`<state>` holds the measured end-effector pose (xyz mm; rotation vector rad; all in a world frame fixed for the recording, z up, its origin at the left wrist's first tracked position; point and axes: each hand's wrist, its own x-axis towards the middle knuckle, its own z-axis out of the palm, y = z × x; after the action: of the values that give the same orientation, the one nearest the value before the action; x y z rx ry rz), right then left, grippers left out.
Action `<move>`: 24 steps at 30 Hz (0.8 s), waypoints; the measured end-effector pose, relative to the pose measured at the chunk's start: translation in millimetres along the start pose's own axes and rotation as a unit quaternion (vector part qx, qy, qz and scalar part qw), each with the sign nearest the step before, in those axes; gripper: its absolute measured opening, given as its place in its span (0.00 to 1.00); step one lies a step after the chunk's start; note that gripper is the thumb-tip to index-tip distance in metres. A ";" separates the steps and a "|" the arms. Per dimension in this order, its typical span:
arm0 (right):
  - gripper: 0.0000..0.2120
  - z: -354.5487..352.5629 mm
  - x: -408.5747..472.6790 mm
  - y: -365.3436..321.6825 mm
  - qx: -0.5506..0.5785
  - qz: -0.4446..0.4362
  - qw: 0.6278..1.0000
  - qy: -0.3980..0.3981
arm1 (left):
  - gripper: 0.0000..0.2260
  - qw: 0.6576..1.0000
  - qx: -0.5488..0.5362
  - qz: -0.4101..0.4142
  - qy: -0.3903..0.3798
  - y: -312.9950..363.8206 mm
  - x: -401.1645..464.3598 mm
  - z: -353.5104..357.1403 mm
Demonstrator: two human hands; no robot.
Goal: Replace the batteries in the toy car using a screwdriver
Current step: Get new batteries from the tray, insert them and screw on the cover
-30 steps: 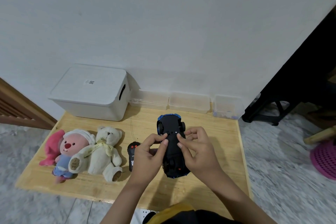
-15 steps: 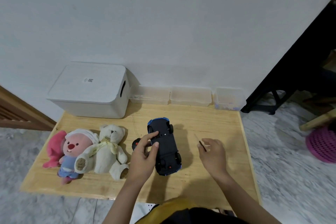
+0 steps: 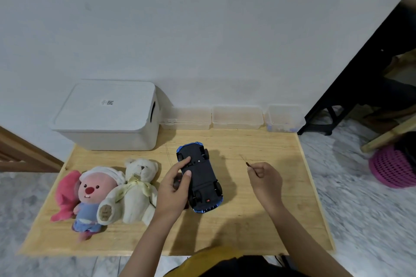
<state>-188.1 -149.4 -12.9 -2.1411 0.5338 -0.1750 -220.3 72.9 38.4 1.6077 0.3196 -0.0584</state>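
Now the car (image 3: pixel 200 181) lies upside down at the centre of the table (image 3: pixel 258 227), the left hand (image 3: pixel 174 189) holding its side. The right hand (image 3: pixel 266 181), right of centre, pinches the screwdriver (image 3: pixel 247 163) in closed fingers. Probably the unscrewing step is starting; next the tip must meet the cover screw.

Left hand (image 3: pixel 174 189) grips with curled fingers; right hand (image 3: pixel 266 181) pinches, raised.
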 end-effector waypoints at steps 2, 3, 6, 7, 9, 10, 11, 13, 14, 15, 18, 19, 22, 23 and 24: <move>0.06 -7.4 -9.0 -27.4 0.144 0.023 0.989 0.011 | 0.15 1.000 0.013 0.019 -0.009 5.5 1.8 -1.5; 0.06 -12.0 -13.0 -41.7 0.226 0.048 0.973 -0.001 | 0.15 0.999 0.016 0.022 -0.017 8.7 2.7 -2.1; 0.04 -23.9 -20.6 -82.2 0.367 0.083 0.922 -0.087 | 0.16 0.999 0.022 0.021 -0.045 17.7 6.3 -3.9; 0.04 -25.8 -22.6 -94.6 0.385 0.073 0.913 -0.116 | 0.17 0.998 0.031 0.022 -0.053 20.1 8.3 -4.8; 0.05 -26.4 -25.5 -117.4 0.408 0.039 0.900 -0.150 | 0.18 0.996 0.037 0.031 -0.073 26.4 13.1 -6.0; 0.05 -25.6 -26.2 -127.4 0.413 0.018 0.897 -0.154 | 0.19 0.995 0.033 0.036 -0.083 30.5 15.4 -6.0; 0.05 -24.5 -26.3 -136.3 0.411 -0.006 0.899 -0.150 | 0.19 0.994 0.027 0.045 -0.092 35.5 17.2 -6.0; 0.05 -21.6 -24.6 -150.7 0.388 -0.066 0.911 -0.122 | 0.19 0.993 0.022 0.065 -0.101 48.0 20.1 -5.0; 0.05 -19.7 -22.9 -156.4 0.375 -0.094 0.916 -0.104 | 0.19 0.992 0.021 0.075 -0.101 54.9 21.7 -4.4; 0.05 -18.3 -21.7 -162.0 0.368 -0.116 0.918 -0.087 | 0.19 0.991 0.018 0.084 -0.101 61.7 23.5 -4.1; 0.06 -12.6 -18.7 -175.6 0.378 -0.154 0.912 -0.039 | 0.19 0.990 -0.005 0.103 -0.092 80.7 29.7 -2.1; 0.06 -10.4 -18.0 -180.1 0.377 -0.166 0.911 -0.021 | 0.19 0.990 -0.014 0.111 -0.084 86.5 31.9 -1.3; 0.05 -4.4 -15.5 -189.9 0.360 -0.206 0.909 0.032 | 0.19 0.989 -0.033 0.135 -0.056 101.0 36.2 2.9; 0.04 -3.6 -14.4 -191.6 0.358 -0.217 0.907 0.047 | 0.19 0.988 -0.039 0.142 -0.048 104.5 36.8 4.8; 0.03 -3.4 -13.3 -192.9 0.356 -0.229 0.904 0.063 | 0.20 0.988 -0.044 0.146 -0.041 107.1 37.2 6.5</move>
<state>-141.3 -48.5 145.3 -1.4965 -0.0010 -0.6677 -158.0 69.7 133.2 1.5451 0.0214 0.1119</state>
